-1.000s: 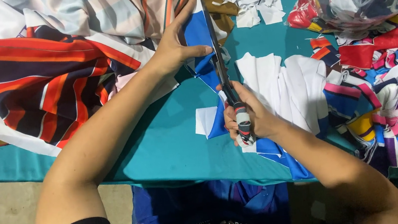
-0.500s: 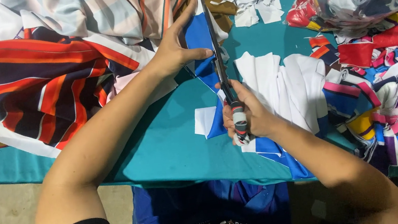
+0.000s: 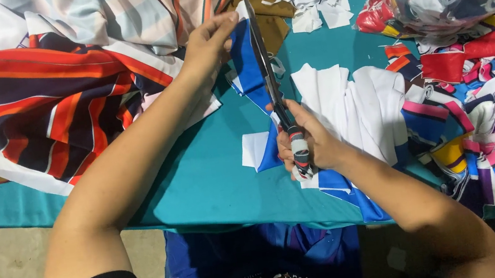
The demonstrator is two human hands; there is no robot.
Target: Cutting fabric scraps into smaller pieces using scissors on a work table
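The blades of the long dark metal scissors [image 3: 267,73] read as one thin line, so whether they are parted cannot be made out, and their handles are buried inside the right hand [image 3: 308,144]; only a loop wrapped in striped tape shows below the fingers. That right hand is clenched around the handles. The scissors' long axis runs almost straight away from the person, tip pointing to the far side of the teal cloth-covered table [image 3: 201,170], handles toward the near edge.

The left hand [image 3: 207,43] pinches the far end of a blue and white fabric strip [image 3: 245,57], which lies just left of the blades and touching them; its lower part is hidden under the right hand. Left of the scissors lies a heap of red, navy and white striped fabric [image 3: 49,113], cut off by the top edge. Right of the scissors sit folded white fabric pieces [image 3: 350,101], and beyond them a pile of multicoloured fabric scraps [image 3: 482,104].
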